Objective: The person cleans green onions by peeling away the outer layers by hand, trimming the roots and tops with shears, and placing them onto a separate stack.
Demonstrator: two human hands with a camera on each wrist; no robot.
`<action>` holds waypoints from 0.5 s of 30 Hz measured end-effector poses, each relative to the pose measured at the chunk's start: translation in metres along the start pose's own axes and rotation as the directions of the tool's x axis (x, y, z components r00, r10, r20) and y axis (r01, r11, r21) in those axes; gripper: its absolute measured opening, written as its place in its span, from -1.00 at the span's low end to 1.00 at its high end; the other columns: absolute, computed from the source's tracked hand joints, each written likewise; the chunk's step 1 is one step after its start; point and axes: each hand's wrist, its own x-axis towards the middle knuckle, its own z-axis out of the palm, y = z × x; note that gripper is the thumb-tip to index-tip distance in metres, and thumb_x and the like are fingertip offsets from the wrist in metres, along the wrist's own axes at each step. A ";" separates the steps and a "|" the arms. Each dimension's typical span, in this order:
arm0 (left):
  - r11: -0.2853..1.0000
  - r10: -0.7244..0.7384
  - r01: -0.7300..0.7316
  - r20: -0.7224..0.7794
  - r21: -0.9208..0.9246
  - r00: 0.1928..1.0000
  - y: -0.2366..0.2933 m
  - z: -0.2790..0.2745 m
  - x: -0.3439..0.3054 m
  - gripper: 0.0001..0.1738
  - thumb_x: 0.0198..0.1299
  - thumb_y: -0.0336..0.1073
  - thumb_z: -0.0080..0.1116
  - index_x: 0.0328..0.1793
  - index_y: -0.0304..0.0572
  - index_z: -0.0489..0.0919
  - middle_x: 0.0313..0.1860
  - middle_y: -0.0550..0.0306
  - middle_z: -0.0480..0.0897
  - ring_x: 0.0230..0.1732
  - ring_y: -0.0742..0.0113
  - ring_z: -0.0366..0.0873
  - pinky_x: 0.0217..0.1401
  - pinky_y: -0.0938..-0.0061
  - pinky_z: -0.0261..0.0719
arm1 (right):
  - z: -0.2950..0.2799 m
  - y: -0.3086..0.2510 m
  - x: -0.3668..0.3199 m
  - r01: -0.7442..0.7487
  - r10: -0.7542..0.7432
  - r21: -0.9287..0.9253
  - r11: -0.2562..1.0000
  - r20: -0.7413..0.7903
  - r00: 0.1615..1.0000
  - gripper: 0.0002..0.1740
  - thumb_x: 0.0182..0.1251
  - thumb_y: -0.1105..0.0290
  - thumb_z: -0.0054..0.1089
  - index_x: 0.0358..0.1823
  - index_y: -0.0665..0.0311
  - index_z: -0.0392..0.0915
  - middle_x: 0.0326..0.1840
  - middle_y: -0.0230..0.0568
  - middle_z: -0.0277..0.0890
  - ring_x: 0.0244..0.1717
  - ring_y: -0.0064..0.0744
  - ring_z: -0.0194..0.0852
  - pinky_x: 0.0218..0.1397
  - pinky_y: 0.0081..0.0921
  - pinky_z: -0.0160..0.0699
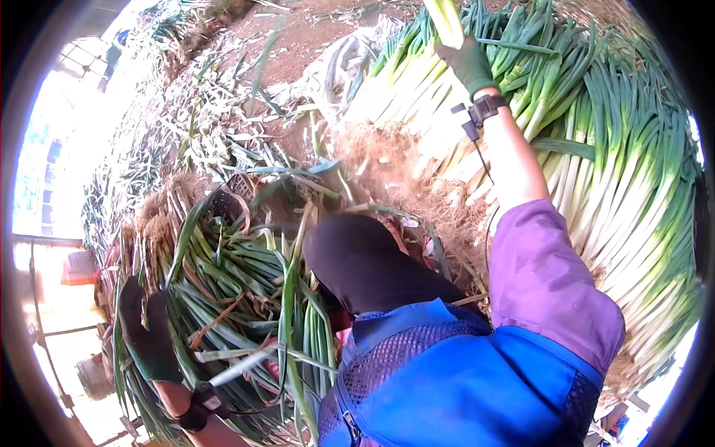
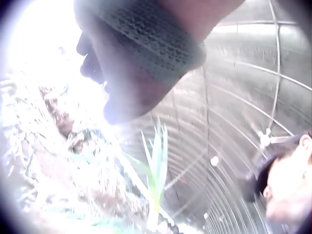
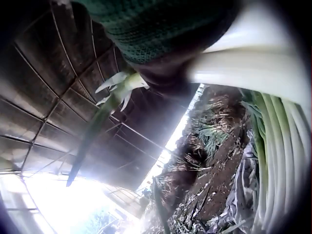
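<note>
My right hand (image 1: pixel 468 65), in a green and dark glove, grips the white stalks of some green onions (image 1: pixel 445 21) above the far side of a large pile of cleaned onions (image 1: pixel 596 171). In the right wrist view the gloved hand (image 3: pixel 165 63) is wrapped round thick white stalks (image 3: pixel 243 73). At the left, my left hand (image 1: pixel 149 335) lies against a heap of untrimmed onions (image 1: pixel 238 298) with dry roots, its fingers extended. The left wrist view shows that glove (image 2: pixel 131 63) close up; whether it touches a stalk is hidden.
Leaf scraps (image 1: pixel 216 119) cover the brown soil (image 1: pixel 290 37) ahead. A crumpled whitish sheet (image 1: pixel 335 67) lies beside the cleaned pile. My dark-clad knee (image 1: pixel 357 253) is between the two piles. A person in a dark cap (image 2: pixel 287 190) shows in the left wrist view.
</note>
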 end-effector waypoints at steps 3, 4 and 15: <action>0.999 -0.029 0.029 -0.011 0.043 1.000 -0.036 0.011 0.009 -0.53 0.36 -0.42 0.23 0.37 -0.31 0.49 0.27 0.02 0.58 0.24 0.30 0.52 0.37 0.39 0.43 | 0.063 0.096 0.023 -0.241 0.245 0.081 0.967 -0.048 0.968 -0.35 0.13 0.01 0.50 0.09 0.38 0.61 -0.11 -0.07 0.68 -0.18 -0.25 0.65 -0.02 -0.39 0.62; 0.998 -0.041 0.040 0.008 0.052 0.999 -0.034 0.019 0.007 -0.53 0.37 -0.40 0.22 0.38 -0.30 0.49 0.26 0.03 0.59 0.23 0.30 0.53 0.35 0.40 0.45 | 0.065 0.105 0.028 -0.556 0.541 0.069 0.828 0.163 0.825 -0.33 0.12 -0.01 0.48 0.07 0.42 0.62 -0.13 -0.09 0.65 -0.23 -0.23 0.62 -0.03 -0.38 0.63; 0.981 -0.047 0.146 0.577 -0.127 0.816 -0.017 0.173 -0.052 -0.49 0.09 -0.38 0.37 0.22 -0.18 0.55 0.08 -0.05 0.59 0.03 0.08 0.61 0.06 0.36 0.59 | 0.201 0.179 0.061 -0.682 0.684 0.091 0.726 0.012 0.730 0.07 0.12 -0.39 0.31 0.30 0.52 0.48 0.28 0.19 0.54 0.20 -0.06 0.59 0.29 -0.25 0.52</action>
